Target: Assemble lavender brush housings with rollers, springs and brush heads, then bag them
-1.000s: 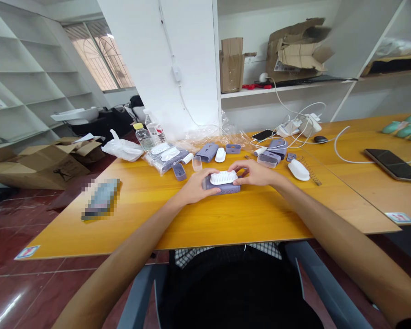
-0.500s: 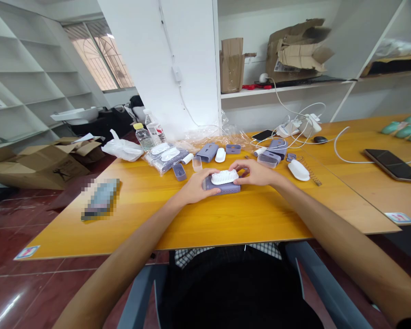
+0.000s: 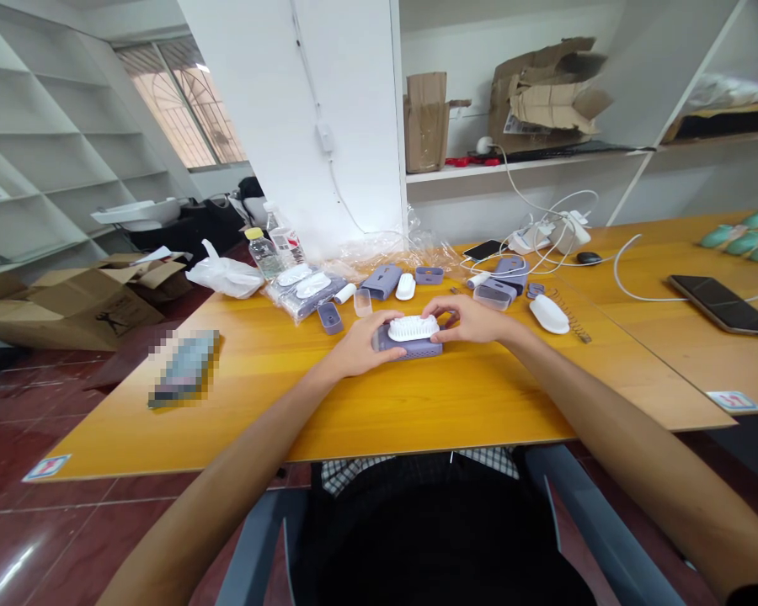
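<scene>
My hands hold a lavender perforated plastic case (image 3: 410,352) low over the table, with a white bristled insert (image 3: 413,328) lying on top of it. My left hand (image 3: 361,350) grips the case's left end, with its fingers curled over the top. My right hand (image 3: 468,321) presses its fingertips against the right end, at the edge of the white insert. Just beyond my hands lie matching parts: a lavender case half (image 3: 382,282), a small clear cup (image 3: 362,302) and a white oval cover (image 3: 549,314).
Along the wooden table's (image 3: 467,412) far side lie a bagged set of parts (image 3: 303,296), a coil spring (image 3: 572,316), cables and a power strip (image 3: 547,241). A water bottle (image 3: 262,254) and white plastic bag (image 3: 224,276) stand back left. A pixelated object (image 3: 186,368) lies front left.
Both hands stay on the case, and it has barely moved. The whole scene has shifted slightly in the view.
</scene>
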Available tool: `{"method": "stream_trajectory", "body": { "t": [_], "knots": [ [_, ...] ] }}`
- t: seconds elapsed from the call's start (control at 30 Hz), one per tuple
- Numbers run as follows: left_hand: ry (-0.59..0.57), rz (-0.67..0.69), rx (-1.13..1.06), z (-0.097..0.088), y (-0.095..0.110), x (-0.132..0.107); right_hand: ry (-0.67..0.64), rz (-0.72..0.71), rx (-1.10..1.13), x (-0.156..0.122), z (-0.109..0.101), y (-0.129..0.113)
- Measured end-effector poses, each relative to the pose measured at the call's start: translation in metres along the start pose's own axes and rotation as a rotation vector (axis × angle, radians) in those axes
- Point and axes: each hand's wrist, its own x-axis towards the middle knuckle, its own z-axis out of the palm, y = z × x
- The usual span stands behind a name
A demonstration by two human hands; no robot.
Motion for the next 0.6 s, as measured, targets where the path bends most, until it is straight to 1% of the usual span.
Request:
{"method": "stream_trajectory", "body": {
  "t": [0.13,0.3,0.6],
  "knots": [
    [0.005,0.003,0.006,0.0007,-0.0002,-0.0003,0.014,0.001,-0.018,0.0,0.002,-0.0004],
    [0.044,0.034,0.017,0.0027,-0.0013,0.0006,0.024,-0.024,-0.042,0.0006,0.0053,-0.0004],
    [0.072,0.056,0.027,0.0049,0.0004,0.0019,0.022,-0.001,-0.045,0.0003,0.0016,-0.0018]
  ]
}}
